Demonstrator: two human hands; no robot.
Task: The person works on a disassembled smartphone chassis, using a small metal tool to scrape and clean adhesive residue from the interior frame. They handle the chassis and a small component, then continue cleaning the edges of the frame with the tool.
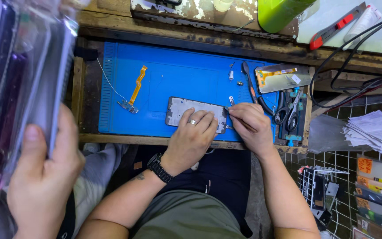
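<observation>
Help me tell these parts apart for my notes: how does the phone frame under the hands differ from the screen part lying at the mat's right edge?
The phone frame is held down by the left hand, with the right hand at its end; the screen part lies untouched. The phone frame looks grey and open-faced; the screen part is shiny with an orange flex strip. The phone frame lies level; the screen part is slightly tilted. Both rest on the blue mat.

View: single head-worn camera | Direction: looks steeply down onto blue work mat [173, 84] and bench edge | Range: close, arm's reach; lap and forearms fill lower frame | Shared coverage: none, one view only
</observation>
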